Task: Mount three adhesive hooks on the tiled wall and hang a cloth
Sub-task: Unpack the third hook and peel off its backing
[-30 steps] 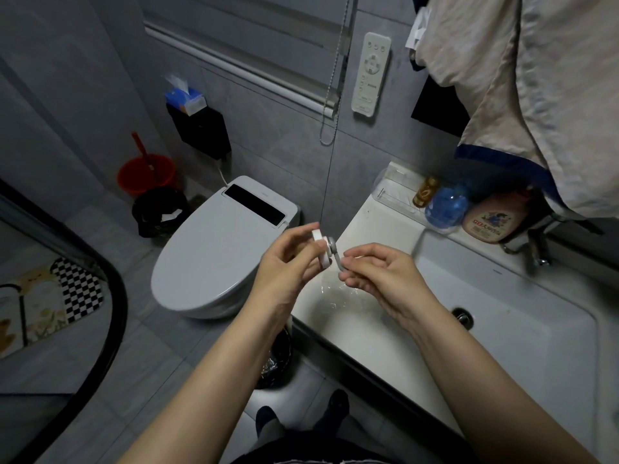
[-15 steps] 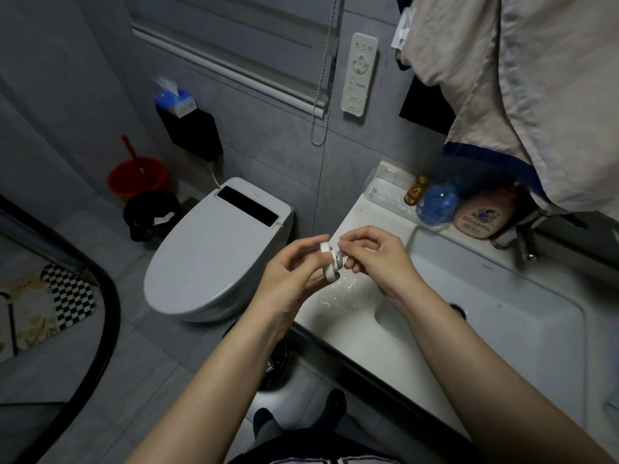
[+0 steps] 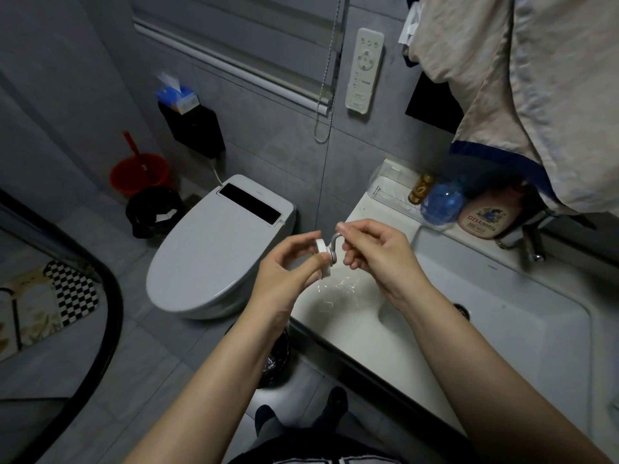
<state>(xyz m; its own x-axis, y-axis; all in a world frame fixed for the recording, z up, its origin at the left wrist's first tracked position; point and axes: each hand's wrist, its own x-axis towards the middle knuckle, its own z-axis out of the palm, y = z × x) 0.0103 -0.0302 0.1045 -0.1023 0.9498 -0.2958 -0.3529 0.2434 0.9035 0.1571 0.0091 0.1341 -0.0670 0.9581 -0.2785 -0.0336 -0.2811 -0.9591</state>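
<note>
A small adhesive hook [image 3: 325, 255] with a round white base and a grey metal hook is held above the left end of the white counter [image 3: 338, 316]. My left hand [image 3: 288, 272] pinches the white base between thumb and fingers. My right hand [image 3: 375, 249] pinches the top of the metal hook with fingertips. Clear crumpled plastic wrapping [image 3: 338, 289] lies on the counter just below. A beige cloth with a blue border [image 3: 522, 95] hangs at the upper right. The grey tiled wall [image 3: 268, 152] rises behind.
A white toilet [image 3: 214, 249] with its lid down stands left of the counter. The sink basin [image 3: 502, 333] and faucet [image 3: 532, 242] are to the right, with bottles [image 3: 482, 216] behind. A remote panel [image 3: 363, 72], a tissue box [image 3: 177, 97], an orange bucket [image 3: 139, 174] and a black bin [image 3: 152, 211] are nearby.
Both hands stay together on the hook. My right fingers have shifted up to the top of the metal hook, which now stands clear of the white base. The view has tilted slightly.
</note>
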